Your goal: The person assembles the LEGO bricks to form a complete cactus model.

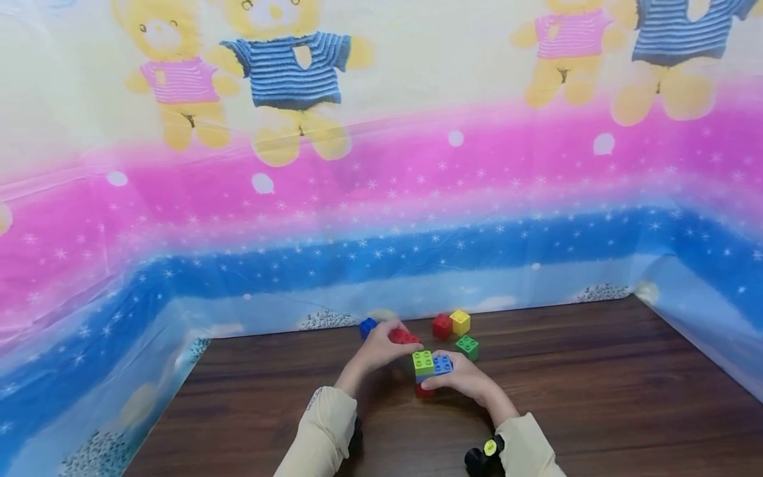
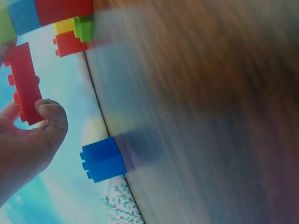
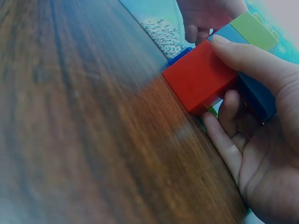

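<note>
Above the table my left hand [image 1: 377, 347] pinches a flat red building brick [image 1: 404, 336] between thumb and fingers; its row of studs shows side-on in the left wrist view. My right hand [image 1: 466, 379] grips a small stack just to the right of it. A lime-green brick [image 1: 423, 361] tops the stack, on a light blue brick [image 1: 443, 364] that sticks out to the right, with a red brick [image 3: 198, 77] at the bottom. The right thumb lies along the stack's near side. The red brick in my left hand is apart from the stack.
A blue brick [image 2: 103, 160] stands by the table's back edge, behind the left hand. Behind the right hand are a red brick [image 1: 442, 326], a yellow brick [image 1: 461, 322] and a green brick [image 1: 467, 348]. A printed cloth [image 1: 381, 245] hangs behind the wooden table [image 1: 596, 384].
</note>
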Action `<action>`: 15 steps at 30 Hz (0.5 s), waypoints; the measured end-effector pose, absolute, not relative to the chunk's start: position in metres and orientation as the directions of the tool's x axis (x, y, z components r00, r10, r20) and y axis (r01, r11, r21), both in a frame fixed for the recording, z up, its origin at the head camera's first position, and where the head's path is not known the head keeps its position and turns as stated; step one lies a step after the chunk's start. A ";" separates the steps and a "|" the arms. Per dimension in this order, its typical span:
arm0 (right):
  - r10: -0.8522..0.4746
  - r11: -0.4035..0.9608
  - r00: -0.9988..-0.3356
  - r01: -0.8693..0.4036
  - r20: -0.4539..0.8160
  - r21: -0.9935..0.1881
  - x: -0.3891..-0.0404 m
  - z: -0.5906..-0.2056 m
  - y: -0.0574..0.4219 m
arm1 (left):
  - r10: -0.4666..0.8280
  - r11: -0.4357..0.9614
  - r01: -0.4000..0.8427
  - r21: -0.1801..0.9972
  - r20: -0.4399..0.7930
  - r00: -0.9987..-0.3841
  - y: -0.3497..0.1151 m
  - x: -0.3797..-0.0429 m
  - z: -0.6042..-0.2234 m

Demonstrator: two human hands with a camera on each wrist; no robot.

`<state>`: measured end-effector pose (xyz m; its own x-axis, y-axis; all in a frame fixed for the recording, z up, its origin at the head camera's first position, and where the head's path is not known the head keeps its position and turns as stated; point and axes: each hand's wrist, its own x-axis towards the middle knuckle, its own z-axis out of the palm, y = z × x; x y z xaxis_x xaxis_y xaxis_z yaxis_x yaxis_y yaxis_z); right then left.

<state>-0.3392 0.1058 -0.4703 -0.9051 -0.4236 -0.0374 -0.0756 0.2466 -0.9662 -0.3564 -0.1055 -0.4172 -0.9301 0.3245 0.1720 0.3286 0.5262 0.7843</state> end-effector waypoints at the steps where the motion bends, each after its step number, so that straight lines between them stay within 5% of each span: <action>1: -0.425 0.247 -0.905 -0.078 -0.036 -0.966 -0.339 -0.470 0.106 | 0.327 0.524 0.325 0.787 0.167 -0.930 -0.105 -0.355 -0.417; 15: -0.439 0.250 -0.898 -0.100 -0.020 -0.963 -0.339 -0.471 0.107 | 0.277 0.503 0.278 0.818 0.153 -0.949 -0.110 -0.346 -0.408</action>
